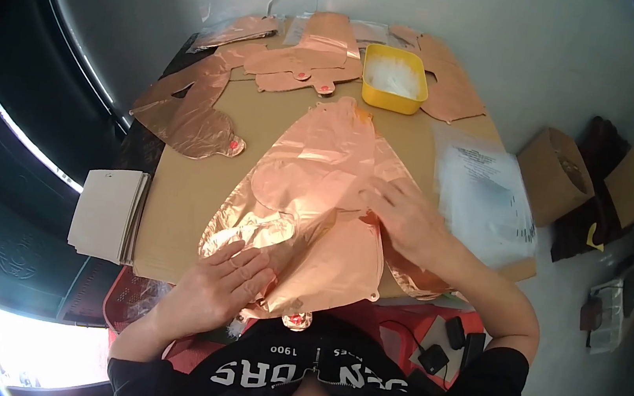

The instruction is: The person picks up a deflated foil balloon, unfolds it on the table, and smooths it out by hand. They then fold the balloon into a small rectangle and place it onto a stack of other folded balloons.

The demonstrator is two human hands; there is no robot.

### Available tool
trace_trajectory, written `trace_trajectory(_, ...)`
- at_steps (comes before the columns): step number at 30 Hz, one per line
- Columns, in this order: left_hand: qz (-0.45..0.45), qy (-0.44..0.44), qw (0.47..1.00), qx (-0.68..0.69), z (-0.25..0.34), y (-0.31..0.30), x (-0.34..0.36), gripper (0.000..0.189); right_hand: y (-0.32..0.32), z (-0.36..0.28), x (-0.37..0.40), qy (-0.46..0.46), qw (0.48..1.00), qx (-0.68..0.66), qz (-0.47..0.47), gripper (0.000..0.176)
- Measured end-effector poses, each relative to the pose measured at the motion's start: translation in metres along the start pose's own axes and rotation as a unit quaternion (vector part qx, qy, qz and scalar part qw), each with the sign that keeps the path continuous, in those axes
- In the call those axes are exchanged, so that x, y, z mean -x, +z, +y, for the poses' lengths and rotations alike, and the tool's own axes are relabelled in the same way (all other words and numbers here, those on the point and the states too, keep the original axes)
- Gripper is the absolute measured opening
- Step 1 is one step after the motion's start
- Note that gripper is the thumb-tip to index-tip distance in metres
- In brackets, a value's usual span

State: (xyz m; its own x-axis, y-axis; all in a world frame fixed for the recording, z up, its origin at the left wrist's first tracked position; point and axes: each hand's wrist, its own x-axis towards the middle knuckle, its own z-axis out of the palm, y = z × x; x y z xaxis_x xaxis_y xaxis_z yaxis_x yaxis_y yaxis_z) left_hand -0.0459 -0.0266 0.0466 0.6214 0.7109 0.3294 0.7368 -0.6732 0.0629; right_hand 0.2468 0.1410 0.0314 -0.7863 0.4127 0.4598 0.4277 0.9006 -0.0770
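A large rose-gold foil balloon point(322, 159), flat and uninflated, lies folded and creased across the near half of the table, with its near end reaching the edge by my body. My left hand point(223, 283) rests on its near left part, fingers stretched out over the foil. On the right side of the balloon lies my right hand point(405, 223), its fingers extended and slightly bent against the surface; its thumb is hidden. A small round tab with a red mark point(297, 320) sticks out at the near edge.
More flat foil balloons point(194, 104) lie at the left and back of the cardboard-covered table point(182, 201). A yellow tub point(392, 104) holds whitish pieces. Clear printed plastic bags point(483, 195) lie right, a stack of cards point(108, 212) left. An open carton point(553, 175) stands beyond the right edge.
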Motion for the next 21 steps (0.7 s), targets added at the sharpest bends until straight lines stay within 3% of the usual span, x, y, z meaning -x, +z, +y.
trace_trajectory(4, -0.008, -0.011, 1.0, 0.0, 0.001, 0.001, -0.001, 0.037, -0.027, 0.008, 0.02, 0.069, 0.997, 0.007, 0.03, 0.04)
trace_trajectory(9, -0.01, -0.023, 0.999, -0.027, -0.002, 0.006, -0.002, 0.037, -0.051, 0.006, 0.045, 0.157, 0.983, -0.015, 0.089, 0.037)
trace_trajectory(21, -0.01, -0.057, 0.997, -0.051, -0.002, 0.019, 0.0, 0.038, -0.049, -0.001, 0.073, 0.192, 0.972, -0.065, 0.122, 0.032)
